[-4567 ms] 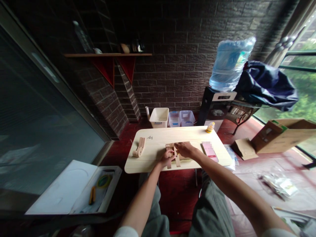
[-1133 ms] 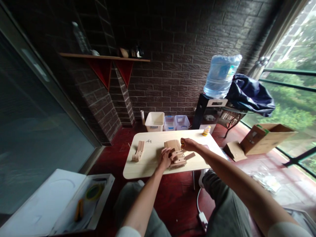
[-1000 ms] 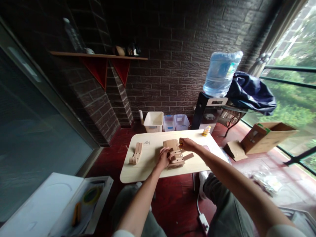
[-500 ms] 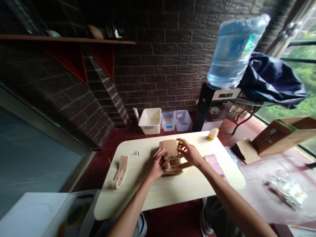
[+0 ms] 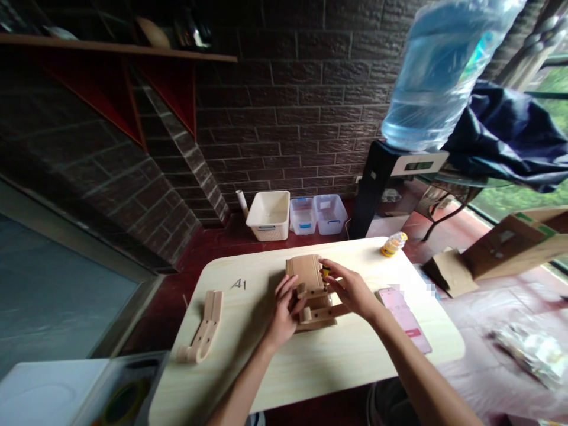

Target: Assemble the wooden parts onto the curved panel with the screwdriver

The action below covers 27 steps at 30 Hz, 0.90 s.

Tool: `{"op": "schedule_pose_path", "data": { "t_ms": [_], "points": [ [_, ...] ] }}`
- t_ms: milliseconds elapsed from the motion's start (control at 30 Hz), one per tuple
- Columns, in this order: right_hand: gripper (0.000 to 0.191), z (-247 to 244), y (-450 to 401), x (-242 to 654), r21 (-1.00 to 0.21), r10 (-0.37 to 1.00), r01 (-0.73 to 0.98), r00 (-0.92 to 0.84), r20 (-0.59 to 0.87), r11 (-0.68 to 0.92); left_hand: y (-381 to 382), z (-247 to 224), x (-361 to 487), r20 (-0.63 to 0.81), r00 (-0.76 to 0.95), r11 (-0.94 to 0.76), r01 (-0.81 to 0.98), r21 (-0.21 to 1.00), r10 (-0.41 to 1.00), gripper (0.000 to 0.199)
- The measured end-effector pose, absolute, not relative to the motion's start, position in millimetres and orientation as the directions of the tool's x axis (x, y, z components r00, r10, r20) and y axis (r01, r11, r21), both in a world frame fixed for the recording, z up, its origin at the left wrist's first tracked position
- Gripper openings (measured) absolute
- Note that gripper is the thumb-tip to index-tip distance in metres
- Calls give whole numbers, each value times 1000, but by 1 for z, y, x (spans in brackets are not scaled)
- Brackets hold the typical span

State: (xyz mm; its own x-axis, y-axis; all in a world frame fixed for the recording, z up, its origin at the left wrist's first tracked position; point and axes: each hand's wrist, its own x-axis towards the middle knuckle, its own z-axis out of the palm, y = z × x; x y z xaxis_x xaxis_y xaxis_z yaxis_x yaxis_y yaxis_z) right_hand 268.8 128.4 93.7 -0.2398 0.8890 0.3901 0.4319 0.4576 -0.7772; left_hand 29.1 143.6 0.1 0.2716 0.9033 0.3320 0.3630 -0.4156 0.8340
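A light-brown wooden assembly [image 5: 302, 271] with a slightly curved slatted top and side pieces with dark holes stands mid-table. My left hand [image 5: 284, 310] grips its left near side, fingers bent over a wooden end piece. At the assembly's right side my right hand [image 5: 348, 286] pinches a short yellow-and-black screwdriver [image 5: 326, 273], held roughly upright. The tool's tip is close to the side piece; whether it sits in a screw is too small to tell. A separate curved wooden piece [image 5: 207, 327] with holes lies on the table's left.
The pale table [image 5: 248, 367] bears a pink-screened phone [image 5: 404, 319] at right and a yellow-based clear container [image 5: 393, 244] at the far right corner. Beyond its back edge are a cream bin [image 5: 269, 218] and two clear bins [image 5: 331, 214]. A water dispenser [image 5: 377, 183] stands behind.
The view has shifted, so the table appears larger and lower. Both hands keep their places on the assembly, with the screwdriver still in the right fingers.
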Motion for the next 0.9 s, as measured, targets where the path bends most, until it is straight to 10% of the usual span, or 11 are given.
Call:
{"op": "schedule_pose_path", "data": {
  "t_ms": [900],
  "points": [
    [43, 77, 151, 261, -733, 868, 484, -136, 477, 478, 173, -5, 34, 302, 250, -373, 317, 872, 920, 45]
  ]
}}
